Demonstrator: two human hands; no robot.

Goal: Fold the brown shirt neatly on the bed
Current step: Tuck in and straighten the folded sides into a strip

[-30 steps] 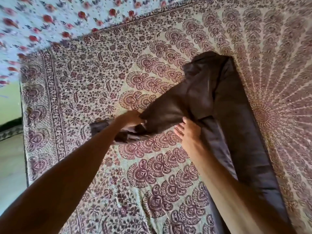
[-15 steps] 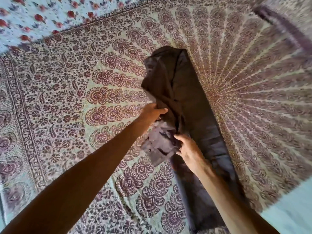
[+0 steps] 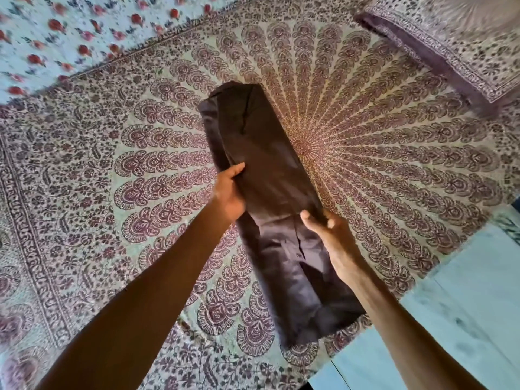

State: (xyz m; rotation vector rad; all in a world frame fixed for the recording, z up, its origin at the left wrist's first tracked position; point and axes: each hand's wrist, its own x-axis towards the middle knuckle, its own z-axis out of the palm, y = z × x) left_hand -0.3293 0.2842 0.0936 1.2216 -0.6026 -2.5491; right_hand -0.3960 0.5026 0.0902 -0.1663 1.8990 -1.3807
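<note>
The brown shirt (image 3: 270,175) lies on the bed (image 3: 112,170) as a long narrow strip, running from the upper middle down toward the near edge. Its sleeve is folded in over the body. My left hand (image 3: 229,194) grips the strip's left edge about halfway along, thumb on top of the cloth. My right hand (image 3: 327,235) holds the right edge a little lower, its fingers curled around the fold. A buttoned placket shows on the lower half between my arms.
The bed is covered by a maroon and cream mandala-print sheet. A matching pillow (image 3: 450,43) lies at the upper right. A floral red-on-blue cloth (image 3: 56,38) spreads at the upper left. Pale floor (image 3: 464,319) shows past the bed's edge at the lower right.
The sleeve that stuck out to the left has been brought over onto the shirt's body. Both hands moved to the strip's two edges, and the view swung toward the pillow.
</note>
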